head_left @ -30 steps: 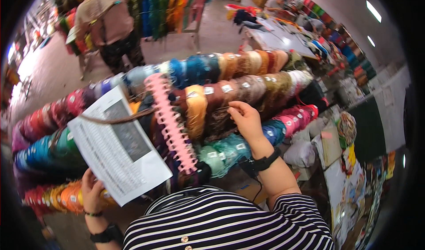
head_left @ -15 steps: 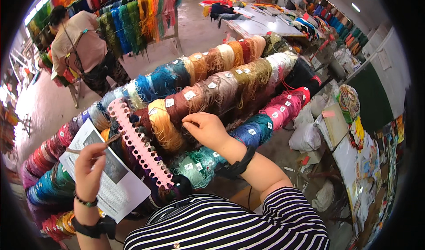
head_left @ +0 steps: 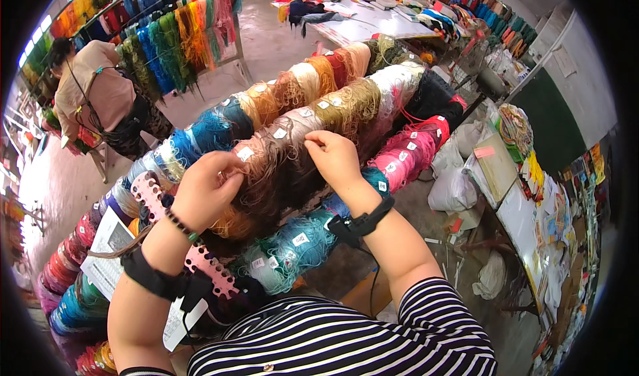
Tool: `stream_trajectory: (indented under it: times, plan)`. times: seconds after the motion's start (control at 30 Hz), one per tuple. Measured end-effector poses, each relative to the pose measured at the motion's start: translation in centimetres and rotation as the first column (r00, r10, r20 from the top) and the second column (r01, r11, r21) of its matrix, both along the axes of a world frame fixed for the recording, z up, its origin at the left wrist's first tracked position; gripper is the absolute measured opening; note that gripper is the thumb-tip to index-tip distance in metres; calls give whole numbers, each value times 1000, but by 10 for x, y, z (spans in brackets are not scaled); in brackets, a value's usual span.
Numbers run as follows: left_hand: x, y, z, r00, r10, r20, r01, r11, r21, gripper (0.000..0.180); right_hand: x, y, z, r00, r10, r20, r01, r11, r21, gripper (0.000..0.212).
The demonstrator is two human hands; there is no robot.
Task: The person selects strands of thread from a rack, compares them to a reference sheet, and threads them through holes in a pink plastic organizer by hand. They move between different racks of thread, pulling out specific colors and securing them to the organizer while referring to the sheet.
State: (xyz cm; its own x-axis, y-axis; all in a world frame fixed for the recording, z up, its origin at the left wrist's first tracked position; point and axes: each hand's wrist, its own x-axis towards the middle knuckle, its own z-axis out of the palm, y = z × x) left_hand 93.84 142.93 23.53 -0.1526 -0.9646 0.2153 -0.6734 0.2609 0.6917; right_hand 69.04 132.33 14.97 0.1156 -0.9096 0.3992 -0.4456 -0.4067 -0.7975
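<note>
My left hand (head_left: 210, 184) is closed in a pinch against the brown yarn (head_left: 269, 179) wound on the middle padded roll. A loose brown strand (head_left: 130, 246) trails out by the left wrist. Slightly farther along that roll, my right hand (head_left: 333, 157) is pinched beside taupe and olive yarn (head_left: 345, 113); what its fingertips hold is too small to make out. Under my left forearm lies a pink holed card (head_left: 212, 269) with thread tufts along it, partly hidden. A printed sheet (head_left: 106, 239) shows behind the same arm.
Parallel rolls carry blue yarn (head_left: 216, 128), pink yarn (head_left: 413, 151) and teal yarn (head_left: 289, 249), with white tags. A person (head_left: 100, 89) bends by a rack of hanging skeins (head_left: 193, 36) at far left. White bags (head_left: 456, 188) and a cluttered table (head_left: 512, 226) stand to the right.
My left hand has moved right and forward from over the sheet to the brown yarn. The right hand sits a little farther right and higher. The whole view has shifted slightly.
</note>
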Motion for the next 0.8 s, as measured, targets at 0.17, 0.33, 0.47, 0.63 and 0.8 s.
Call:
stream_trajectory:
  times: [0.17, 0.33, 0.47, 0.63, 0.8]
  plan:
    - [-50, -61, -23, 978, -118, 170, 162, 949, -270, 30, 2, -10, -2, 973, -67, -220, 46, 994, -99, 15]
    - [-72, -90, -40, 938, -26, 346, 142, 939, -313, 47, -4, 6, 9, 971, 141, -193, -150, 988, -32, 21]
    - [-66, -92, -55, 923, -41, 382, 144, 958, -247, 47, -20, 12, 9, 994, 98, -55, -94, 993, 78, 22]
    - [-62, -87, -55, 926, -28, 376, 149, 943, -296, 44, -20, -19, 7, 1000, 1, -21, -5, 981, -192, 14]
    - [-62, -88, -54, 938, -50, 344, 149, 952, -268, 46, -5, -30, 9, 967, -99, -233, 25, 953, -301, 11]
